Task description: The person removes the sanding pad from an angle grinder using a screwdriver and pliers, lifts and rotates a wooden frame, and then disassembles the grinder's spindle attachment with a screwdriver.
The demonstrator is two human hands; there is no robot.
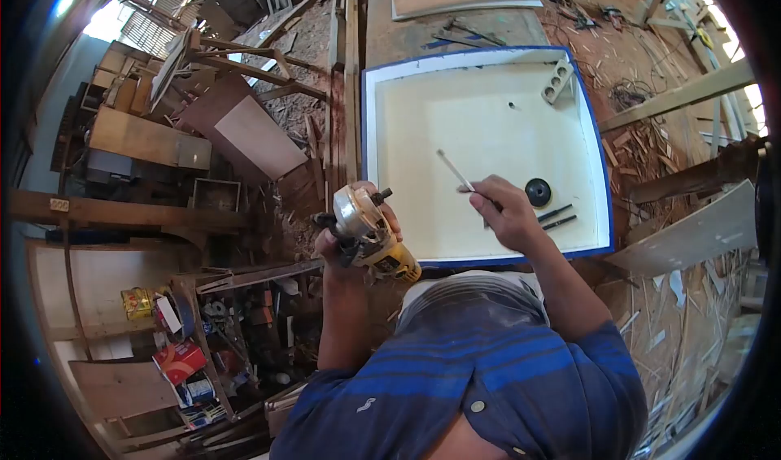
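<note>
My left hand [329, 248] is closed around the metal head of a yellow angle grinder [382, 257]. The grinder's bare spindle points up and right, and its yellow body slants down toward my waist. In my right hand [506, 209] a thin, pale rod [454, 170] is pinched, its darker tip pointing up and left; its exact kind is not clear. Both hands are at the near side of a shallow white tray-like panel [455, 256] with blue edges. Inside it, close to my right hand, lie a round black disc [538, 192] and two dark sticks [556, 218].
A white power strip [557, 82] and a tiny dark piece [512, 104] lie in the panel's far right part. Tools [468, 33] rest beyond its far edge. Wood scraps [647, 155] cover the floor at right; boards [260, 135] and shelves crowd the left.
</note>
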